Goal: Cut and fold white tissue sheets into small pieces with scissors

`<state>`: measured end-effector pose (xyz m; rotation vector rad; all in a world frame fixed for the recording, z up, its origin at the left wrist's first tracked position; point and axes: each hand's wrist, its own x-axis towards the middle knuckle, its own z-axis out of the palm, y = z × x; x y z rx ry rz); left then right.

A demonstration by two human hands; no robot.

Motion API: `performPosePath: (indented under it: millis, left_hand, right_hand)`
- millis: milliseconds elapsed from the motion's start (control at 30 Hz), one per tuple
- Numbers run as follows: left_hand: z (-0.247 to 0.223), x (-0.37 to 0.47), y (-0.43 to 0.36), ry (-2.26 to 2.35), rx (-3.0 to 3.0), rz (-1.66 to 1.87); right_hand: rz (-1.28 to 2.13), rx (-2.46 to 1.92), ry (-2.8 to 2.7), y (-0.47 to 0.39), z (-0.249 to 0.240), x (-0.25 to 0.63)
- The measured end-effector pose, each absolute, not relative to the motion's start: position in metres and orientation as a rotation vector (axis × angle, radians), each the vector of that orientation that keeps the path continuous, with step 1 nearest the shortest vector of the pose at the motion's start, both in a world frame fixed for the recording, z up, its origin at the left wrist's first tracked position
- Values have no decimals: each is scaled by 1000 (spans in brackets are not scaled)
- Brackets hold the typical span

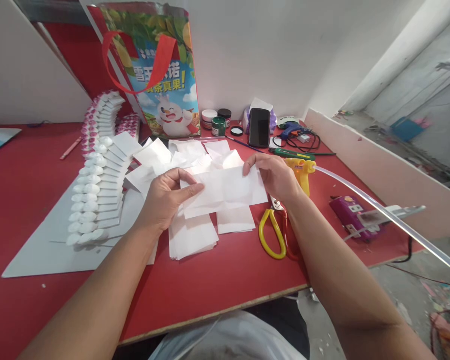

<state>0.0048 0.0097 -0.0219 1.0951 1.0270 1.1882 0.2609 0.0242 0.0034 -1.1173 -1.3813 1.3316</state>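
A white paper strip (225,190) is stretched level between my two hands, above the red table. My left hand (168,195) pinches its left end between thumb and fingers. At the opposite end, my right hand (273,175) grips the upper right edge. Below the strip lie a stack of white paper squares (193,237) and a smaller stack (236,220). More loose white sheets (155,155) are spread behind. Yellow-handled scissors (272,235) rest beside my right forearm, their blades partly hidden.
Rows of white spoon-like pieces (93,200) stand on a grey board (41,250) at the left. A colourful bag (165,75), paint jars (219,126) and a phone (259,128) are at the back. A yellow glue gun (303,175) and purple packet (354,217) lie right.
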Motion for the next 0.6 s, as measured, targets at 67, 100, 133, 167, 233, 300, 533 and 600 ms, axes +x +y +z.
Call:
performPosePath:
  millis: [67,100,133,167,233,300,533,600]
  left_hand:
    - [-20,5,10,1029,1068,1197]
    - [-19,5,9,1036,1038,1204]
    - [-17,5,9,1040,1004,1205]
    - [-15,6,8,1039,972,1197]
    - [-13,6,7,1020,931,1166]
    - [-12,7,6,986,920,1137]
    - [-21,10,9,921,1026,1184]
    - [-22,10,9,950,1054,1186]
  right_hand:
    - [1275,-1144,-1434,23,4,259]
    - [1242,-1174,-1462,22,4,257]
    - [1208,-1206,-1488,21,4,256]
    - [1177,-1231,-1508,21,4,254]
    - [1148,-1228,-1515,21,3,253]
    - [1180,-1164,-1468,22,2,254]
    - [1455,-1021,-1338,23,1,252]
    - [1438,-1021,-1340,21,0,248]
